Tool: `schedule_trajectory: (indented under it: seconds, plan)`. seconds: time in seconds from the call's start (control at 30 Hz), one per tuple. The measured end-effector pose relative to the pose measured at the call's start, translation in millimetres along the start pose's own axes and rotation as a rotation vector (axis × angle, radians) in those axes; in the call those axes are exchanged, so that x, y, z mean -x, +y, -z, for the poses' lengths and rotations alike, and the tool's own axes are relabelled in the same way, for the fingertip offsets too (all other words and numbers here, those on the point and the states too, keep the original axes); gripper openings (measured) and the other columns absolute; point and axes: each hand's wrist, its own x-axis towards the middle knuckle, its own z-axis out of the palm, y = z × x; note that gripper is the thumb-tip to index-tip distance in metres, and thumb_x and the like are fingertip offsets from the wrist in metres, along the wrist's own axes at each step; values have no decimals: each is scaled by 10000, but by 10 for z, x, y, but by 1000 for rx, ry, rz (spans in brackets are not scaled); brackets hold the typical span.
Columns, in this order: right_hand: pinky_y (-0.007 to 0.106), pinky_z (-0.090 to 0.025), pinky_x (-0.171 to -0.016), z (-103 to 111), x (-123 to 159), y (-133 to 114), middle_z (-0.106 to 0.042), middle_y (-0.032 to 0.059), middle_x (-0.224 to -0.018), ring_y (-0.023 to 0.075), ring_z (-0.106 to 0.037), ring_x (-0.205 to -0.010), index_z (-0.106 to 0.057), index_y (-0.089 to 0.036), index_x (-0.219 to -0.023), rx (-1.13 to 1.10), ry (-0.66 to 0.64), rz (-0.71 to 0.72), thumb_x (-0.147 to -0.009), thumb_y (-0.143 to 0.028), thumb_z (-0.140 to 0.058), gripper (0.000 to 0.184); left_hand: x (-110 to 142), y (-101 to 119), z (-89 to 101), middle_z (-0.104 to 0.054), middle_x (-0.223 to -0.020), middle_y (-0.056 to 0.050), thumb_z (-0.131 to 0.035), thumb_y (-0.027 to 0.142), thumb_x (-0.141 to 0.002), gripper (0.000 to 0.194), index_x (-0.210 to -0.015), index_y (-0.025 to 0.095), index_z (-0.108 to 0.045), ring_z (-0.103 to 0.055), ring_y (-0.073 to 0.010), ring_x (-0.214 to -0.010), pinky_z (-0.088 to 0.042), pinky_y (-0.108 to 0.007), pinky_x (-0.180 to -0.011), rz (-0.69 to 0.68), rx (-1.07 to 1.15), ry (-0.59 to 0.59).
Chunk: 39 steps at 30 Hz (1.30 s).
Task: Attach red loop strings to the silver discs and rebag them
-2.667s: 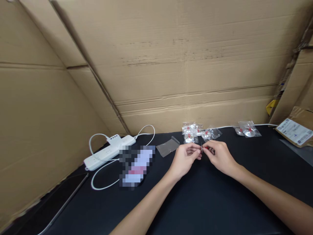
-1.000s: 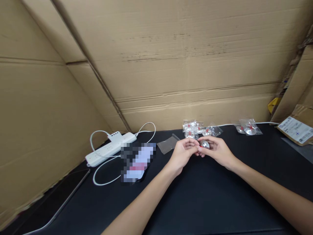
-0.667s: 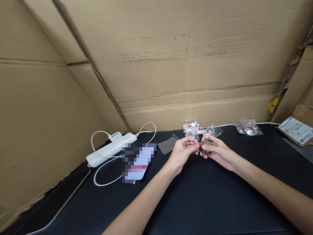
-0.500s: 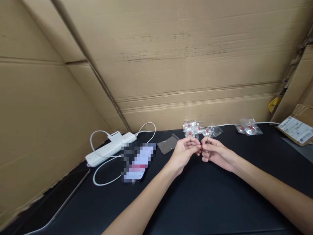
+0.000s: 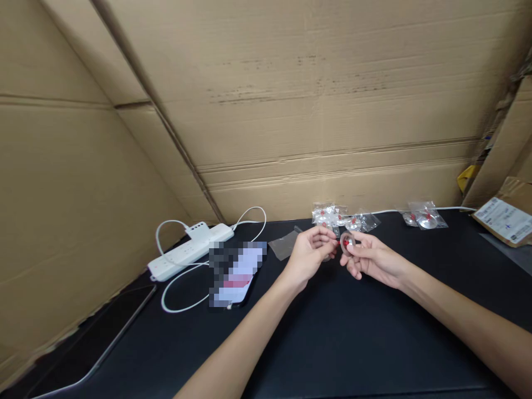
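Observation:
Over the dark table, my right hand (image 5: 369,257) pinches a clear round disc with a red centre (image 5: 347,243), which looks like a suction cup. The disc is tilted so its round side shows. Close to its left edge, my left hand (image 5: 312,249) has thumb and fingertips closed on a small red piece (image 5: 338,243). Most of that piece is hidden by the fingers, and I cannot tell whether it is joined to the disc. Behind the hands lie small clear bags (image 5: 326,213) holding similar discs with red centres. An empty-looking clear bag (image 5: 285,245) lies left of my left hand.
On the left are a white power strip (image 5: 189,252) with cables, a phone (image 5: 239,277) with a blurred screen, and a dark tablet (image 5: 95,338). More bagged discs (image 5: 426,216) and a labelled parcel (image 5: 505,219) lie right. Cardboard walls (image 5: 332,122) stand behind.
The disc in my right hand has come into view, turned toward the camera. The fingers of both hands have shifted, and my left hand sits slightly higher and further left.

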Motion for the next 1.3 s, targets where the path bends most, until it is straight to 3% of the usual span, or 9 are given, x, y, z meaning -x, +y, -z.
schedule_trajectory:
  seconds: [0.17,0.3,0.47,0.63,0.87,1.0,1.07,1.17,1.3]
  plan:
    - [237,-482,-543,56,-37,16,-707,63,-800,121,-628,-585,-560,-165,-923,-55,159,43,-826,-250,-679,176,-43,-27,128,-668,-790,-40,-595,253,-832,116,-886,169,-654,-628,-160,-678,-499,-296,-674,-161,-451,159]
    - [255,-500,-617,107,-52,13,-707,87,-861,132,-649,-667,-590,-147,-912,-63,226,66,-846,-261,-657,147,-56,-76,252,-641,-859,-77,-575,229,-827,141,-910,165,-670,-612,-213,-773,-462,-341,-745,-252,-905,219]
    - [244,-493,-587,105,-58,17,-707,93,-850,122,-636,-636,-607,-140,-890,-30,302,58,-824,-249,-690,152,-26,-189,280,-585,-751,-68,-608,291,-811,130,-757,178,-643,-573,-220,-688,-390,-315,-627,-178,-1064,59]
    - [250,-505,-591,83,-62,43,-711,95,-847,134,-649,-643,-619,-138,-874,-67,303,56,-810,-238,-704,145,-6,-227,229,-611,-720,-30,-580,218,-821,22,-827,196,-579,-574,-191,-644,-348,-282,-578,-140,-917,-3]
    - [311,-536,-667,105,-87,92,-705,100,-869,174,-676,-684,-654,-130,-910,-16,438,128,-802,-275,-699,186,-33,-185,162,-646,-676,-1,-615,251,-816,126,-889,183,-537,-607,-139,-538,-407,-231,-511,62,-503,-29]
    - [360,-544,-652,125,-88,114,-696,82,-806,202,-673,-673,-677,-144,-1041,405,527,321,-865,-342,-621,271,-34,-147,86,-631,-640,-25,-677,259,-774,168,-848,129,-600,-564,-117,-492,-401,-216,-446,192,-245,-37]
    - [395,-549,-732,104,-67,119,-710,93,-889,215,-681,-751,-667,-171,-1150,707,523,443,-908,-324,-559,305,-27,-134,56,-617,-613,-27,-708,253,-754,186,-833,104,-631,-539,-104,-480,-400,-213,-440,247,-114,-45]
    - [439,-499,-939,36,-24,126,-656,100,-1197,244,-646,-1037,-632,-229,-1245,1059,439,591,-945,-252,-486,335,-12,-122,37,-618,-628,-29,-740,239,-739,196,-841,90,-663,-534,-91,-497,-424,-213,-475,297,57,-62]
    - [463,-429,-1061,-13,1,174,-553,95,-1364,247,-525,-1251,-496,-233,-1390,1234,283,606,-965,-229,-448,428,1,-88,40,-671,-781,-79,-740,201,-753,173,-869,86,-684,-600,-113,-606,-490,-240,-582,294,219,-82]
